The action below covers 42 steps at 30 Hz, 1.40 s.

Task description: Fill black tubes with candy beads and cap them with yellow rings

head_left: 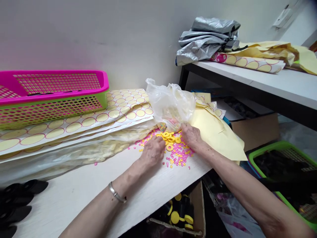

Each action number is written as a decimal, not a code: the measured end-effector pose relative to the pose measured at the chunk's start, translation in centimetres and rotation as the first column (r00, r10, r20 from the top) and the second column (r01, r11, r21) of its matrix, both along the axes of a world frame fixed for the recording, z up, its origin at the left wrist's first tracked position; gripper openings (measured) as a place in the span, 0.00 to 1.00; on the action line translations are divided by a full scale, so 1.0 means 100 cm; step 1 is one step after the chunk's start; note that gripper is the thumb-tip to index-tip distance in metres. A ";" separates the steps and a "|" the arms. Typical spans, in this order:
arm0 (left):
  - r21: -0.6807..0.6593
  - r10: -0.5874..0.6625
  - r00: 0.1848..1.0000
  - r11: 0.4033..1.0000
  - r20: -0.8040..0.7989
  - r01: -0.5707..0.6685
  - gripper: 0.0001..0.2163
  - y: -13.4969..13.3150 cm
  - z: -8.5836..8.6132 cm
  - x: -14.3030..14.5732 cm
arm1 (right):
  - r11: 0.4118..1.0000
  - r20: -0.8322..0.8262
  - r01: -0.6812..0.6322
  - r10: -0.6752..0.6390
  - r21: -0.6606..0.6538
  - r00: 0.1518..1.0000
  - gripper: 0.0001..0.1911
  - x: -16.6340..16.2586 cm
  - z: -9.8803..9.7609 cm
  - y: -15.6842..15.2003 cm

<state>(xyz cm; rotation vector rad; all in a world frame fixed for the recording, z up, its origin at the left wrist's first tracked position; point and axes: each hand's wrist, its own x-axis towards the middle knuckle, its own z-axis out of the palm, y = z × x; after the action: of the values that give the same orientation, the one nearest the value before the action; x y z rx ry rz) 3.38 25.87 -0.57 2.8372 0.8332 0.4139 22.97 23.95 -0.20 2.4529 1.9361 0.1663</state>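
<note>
My left hand [153,151] is over the white table, its fingers curled in at the edge of a heap of yellow plastic rings [169,147]. What those fingers hold, if anything, is hidden. Small pink and yellow beads [178,155] are scattered around and below the rings. On the far side of the heap stands a crumpled translucent plastic bag [170,100] with some small colourful pieces inside. My right hand [192,135] is closed at the bag's lower right edge, its fingertips partly hidden.
A pink and green basket [81,99] rests on sticker sheets [90,122] at the left. Black pieces [17,198] lie front left. Below the table edge, a carton [198,211] holds black and yellow-capped items. A raised shelf [277,84] stands at the right.
</note>
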 end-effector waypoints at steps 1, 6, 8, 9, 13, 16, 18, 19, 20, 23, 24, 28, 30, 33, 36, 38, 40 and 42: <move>0.027 -0.107 0.994 0.994 -0.005 0.107 0.11 -0.014 -0.002 0.001 | 1.000 -0.015 -0.003 0.004 0.030 1.000 0.16 -0.007 0.001 -0.005; 0.172 -0.506 0.862 0.848 -0.019 0.501 0.19 -0.067 -0.015 0.014 | 0.955 -0.148 -0.237 0.264 0.178 0.953 0.14 -0.041 0.005 -0.019; 0.183 -0.503 0.864 0.846 -0.036 0.500 0.25 -0.071 -0.020 0.016 | 0.935 -0.175 -0.266 0.310 0.235 0.935 0.10 -0.044 0.001 -0.031; 0.178 -0.497 0.867 0.850 -0.043 0.496 0.27 -0.070 -0.023 0.016 | 0.935 -0.185 -0.237 0.290 0.262 0.939 0.08 -0.041 -0.003 -0.041; 0.198 -0.486 0.873 0.853 -0.040 0.483 0.32 -0.061 -0.034 0.009 | 0.926 -0.154 -0.057 0.122 0.373 0.981 0.11 -0.016 -0.032 -0.100; 0.218 -0.485 0.874 0.850 -0.034 0.480 0.31 -0.061 -0.035 0.009 | 0.919 -0.020 -0.019 0.030 0.394 0.999 0.11 0.002 -0.054 -0.136; 0.219 -0.494 0.869 0.844 -0.037 0.489 0.29 -0.063 -0.033 0.015 | 0.916 0.062 -0.032 0.007 0.401 0.998 0.11 0.009 -0.062 -0.146; 0.220 -0.494 0.869 0.844 -0.038 0.490 0.29 -0.064 -0.031 0.019 | 0.912 0.091 -0.042 0.005 0.408 0.996 0.11 0.012 -0.064 -0.147; 0.219 -0.488 0.872 0.847 -0.043 0.484 0.30 -0.065 -0.029 0.023 | 0.907 0.109 -0.050 0.005 0.419 0.994 0.13 0.015 -0.065 -0.146; 0.224 -0.449 0.891 0.864 -0.064 0.451 0.31 -0.062 -0.028 0.031 | 0.889 0.085 -0.073 0.038 0.452 0.996 0.18 0.024 -0.063 -0.136; 0.228 -0.433 0.899 0.870 -0.067 0.436 0.31 -0.060 -0.028 0.031 | 0.885 0.058 -0.085 0.066 0.458 0.996 0.20 0.028 -0.062 -0.133; 0.240 -0.382 0.922 0.891 -0.062 0.385 0.31 -0.054 -0.032 0.025 | 0.876 -0.030 -0.130 0.162 0.464 0.986 0.23 0.041 -0.062 -0.124; 0.248 -0.374 0.925 0.892 -0.066 0.379 0.31 -0.055 -0.033 0.020 | 0.882 -0.053 -0.125 0.167 0.454 0.985 0.22 0.043 -0.062 -0.120; 0.292 -0.340 0.939 0.894 -0.057 0.341 0.29 -0.059 -0.034 0.013 | 0.896 -0.066 -0.129 0.172 0.426 0.983 0.21 0.040 -0.061 -0.113; 0.372 -0.199 0.979 0.913 0.053 0.166 0.23 -0.062 -0.037 0.004 | 0.906 -0.040 -0.101 0.129 0.411 0.991 0.20 0.034 -0.058 -0.109; 0.386 -0.067 0.984 0.923 0.166 -0.003 0.19 -0.060 -0.039 -0.005 | 0.911 -0.020 -0.040 0.053 0.411 0.998 0.18 0.030 -0.057 -0.109; 0.343 0.067 0.968 0.927 0.241 -0.150 0.17 -0.055 -0.040 -0.014 | 0.913 -0.016 0.000 0.007 0.409 1.000 0.18 0.028 -0.059 -0.109; 0.268 0.191 0.947 0.928 0.260 -0.260 0.16 -0.049 -0.040 -0.023 | 0.908 -0.042 -0.006 0.026 0.419 0.999 0.18 0.030 -0.062 -0.108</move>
<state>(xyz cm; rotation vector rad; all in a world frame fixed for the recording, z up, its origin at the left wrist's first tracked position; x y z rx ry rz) 1.07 21.00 -4.53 2.8820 1.1397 0.9579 25.93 13.13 -6.40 2.7105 2.1303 0.5910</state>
